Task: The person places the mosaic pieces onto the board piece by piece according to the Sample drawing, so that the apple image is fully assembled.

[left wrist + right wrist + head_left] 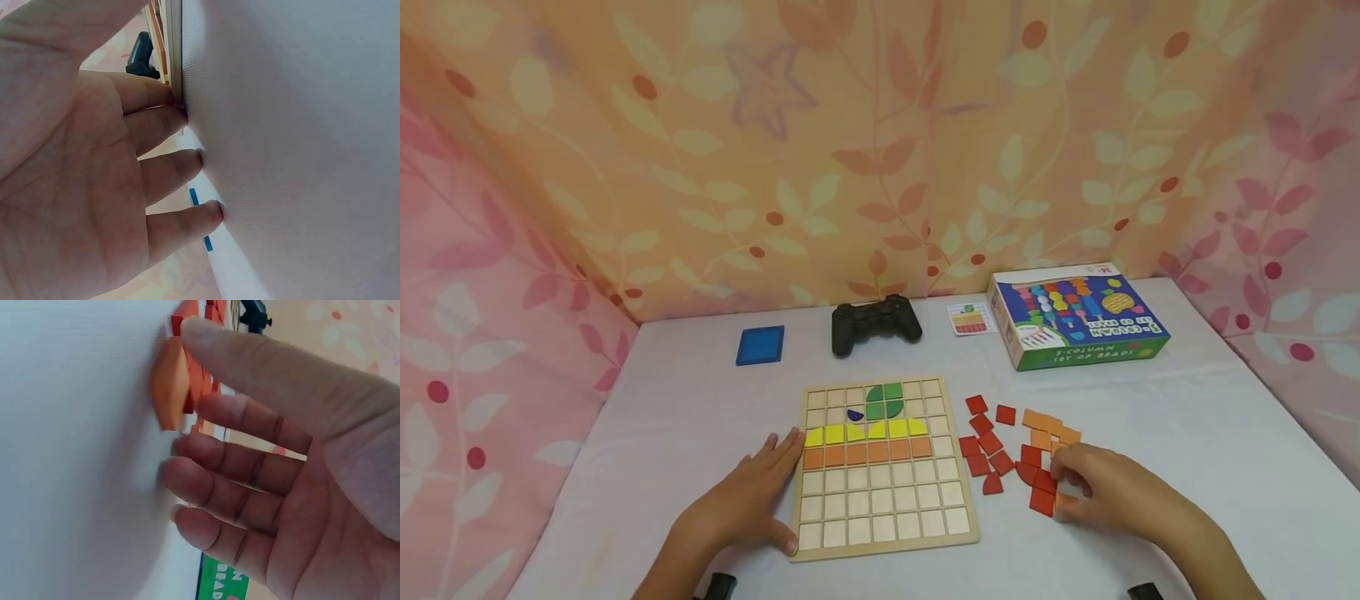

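Observation:
My left hand point(745, 492) rests against the left edge of a wooden grid board point(886, 552), thumb at the near corner and fingers extended along the side. Green tiles point(876, 410), a dark blue half-round piece point(854, 414), a yellow row point(835, 433) and an orange row point(856, 454) lie in its squares. My right hand point(1108, 487) is over a loose pile of red tiles point(1042, 501) and orange tiles point(1042, 419). In the right wrist view, its thumb tip is right at an orange tile point(170, 384), with the other fingers spread and loosely bent.
Behind the board lie a blue square tray point(760, 345), a black game controller point(876, 325) and a small picture card point(970, 318). A bead set box point(1078, 317) stands at the back right, before a patterned curtain point(880, 150). More red tiles point(976, 404) lie beside the board.

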The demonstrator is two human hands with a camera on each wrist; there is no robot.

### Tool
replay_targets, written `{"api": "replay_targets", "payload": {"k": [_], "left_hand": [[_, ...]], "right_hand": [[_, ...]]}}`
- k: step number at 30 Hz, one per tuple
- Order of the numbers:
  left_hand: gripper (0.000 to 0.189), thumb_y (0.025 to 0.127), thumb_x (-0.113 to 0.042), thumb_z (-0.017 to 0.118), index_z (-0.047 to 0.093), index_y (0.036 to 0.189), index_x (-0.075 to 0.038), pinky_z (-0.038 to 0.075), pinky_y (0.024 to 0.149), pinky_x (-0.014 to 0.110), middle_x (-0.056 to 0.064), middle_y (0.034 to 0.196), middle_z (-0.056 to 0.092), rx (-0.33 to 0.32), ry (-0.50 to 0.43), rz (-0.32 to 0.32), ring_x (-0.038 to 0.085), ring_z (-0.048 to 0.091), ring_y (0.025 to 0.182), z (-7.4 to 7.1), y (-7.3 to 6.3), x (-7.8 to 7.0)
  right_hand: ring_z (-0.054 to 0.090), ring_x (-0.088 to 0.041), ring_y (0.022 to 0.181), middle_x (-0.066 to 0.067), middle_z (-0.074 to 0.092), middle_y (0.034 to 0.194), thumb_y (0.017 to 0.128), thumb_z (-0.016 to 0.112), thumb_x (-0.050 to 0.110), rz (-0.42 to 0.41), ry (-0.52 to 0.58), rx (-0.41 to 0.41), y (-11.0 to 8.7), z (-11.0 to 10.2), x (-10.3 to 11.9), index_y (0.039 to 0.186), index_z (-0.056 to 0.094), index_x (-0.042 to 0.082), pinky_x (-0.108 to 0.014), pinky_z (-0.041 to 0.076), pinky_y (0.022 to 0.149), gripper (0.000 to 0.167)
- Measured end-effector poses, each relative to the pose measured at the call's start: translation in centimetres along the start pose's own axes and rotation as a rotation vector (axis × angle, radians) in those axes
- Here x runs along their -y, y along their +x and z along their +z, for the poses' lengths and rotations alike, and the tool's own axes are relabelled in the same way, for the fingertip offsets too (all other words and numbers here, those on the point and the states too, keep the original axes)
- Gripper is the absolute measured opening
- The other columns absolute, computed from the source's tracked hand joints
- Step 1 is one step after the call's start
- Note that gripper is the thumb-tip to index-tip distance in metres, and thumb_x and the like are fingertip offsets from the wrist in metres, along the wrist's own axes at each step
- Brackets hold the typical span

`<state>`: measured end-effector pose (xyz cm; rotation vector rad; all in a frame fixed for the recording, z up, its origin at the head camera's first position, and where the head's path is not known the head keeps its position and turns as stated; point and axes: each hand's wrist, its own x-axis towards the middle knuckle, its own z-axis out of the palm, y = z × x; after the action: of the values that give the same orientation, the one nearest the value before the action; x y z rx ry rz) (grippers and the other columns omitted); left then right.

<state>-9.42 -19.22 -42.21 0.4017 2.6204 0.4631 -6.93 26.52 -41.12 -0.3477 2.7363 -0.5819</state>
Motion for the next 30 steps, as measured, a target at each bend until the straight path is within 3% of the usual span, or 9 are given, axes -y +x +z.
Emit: {"api": "replay_targets", "payload": {"k": [8, 18, 24, 30], "left_hand": [[0.139, 0.045, -0.051, 0.096, 0.028, 0.158, -0.006, 0.020, 0.115, 0.063, 0.010, 0.165, 0.020, -0.006, -0.012, 0.014, 0.037, 0.012, 0.151, 0.0, -0.2, 0.0], [0.138, 0.046, -0.052, 0.096, 0.028, 0.158, -0.006, 0.020, 0.115, 0.063, 0.010, 0.165, 0.020, -0.005, -0.005, 0.032, 0.037, 0.011, 0.151, 0.1, -0.2, 0.1], [0.138, 0.047, -0.051, 0.096, 0.028, 0.158, -0.006, 0.020, 0.115, 0.063, 0.010, 0.165, 0.019, -0.005, -0.003, 0.033, 0.037, 0.012, 0.151, 0.1, -0.2, -0.1], [0.138, 0.048, -0.050, 0.096, 0.027, 0.159, -0.007, 0.020, 0.115, 0.063, 0.010, 0.165, 0.019, -0.002, -0.005, 0.024, 0.037, 0.011, 0.151, 0.0, -0.3, -0.2]], "right_hand": [[0.056, -0.010, 0.085, 0.017, 0.058, 0.087, 0.074, 0.089, 0.018, -0.022, -0.091, -0.080, -1.3, 1.3, -0.5, 0.097, 0.073, 0.022, -0.040, 0.057, 0.082, 0.028], [0.051, -0.003, 0.076, 0.018, 0.056, 0.084, 0.076, 0.086, 0.014, -0.123, -0.071, -0.170, -1.4, 1.1, -0.1, 0.095, 0.072, 0.023, -0.024, 0.054, 0.069, 0.025], [0.053, -0.005, 0.079, 0.018, 0.059, 0.088, 0.079, 0.084, 0.016, -0.186, -0.026, -0.182, 0.1, 0.5, 1.5, 0.096, 0.072, 0.022, -0.022, 0.053, 0.068, 0.021], [0.053, -0.007, 0.078, 0.016, 0.059, 0.084, 0.079, 0.084, 0.015, -0.264, -0.019, -0.172, 2.5, 0.5, 4.9, 0.096, 0.075, 0.017, -0.021, 0.052, 0.065, 0.020]]}}
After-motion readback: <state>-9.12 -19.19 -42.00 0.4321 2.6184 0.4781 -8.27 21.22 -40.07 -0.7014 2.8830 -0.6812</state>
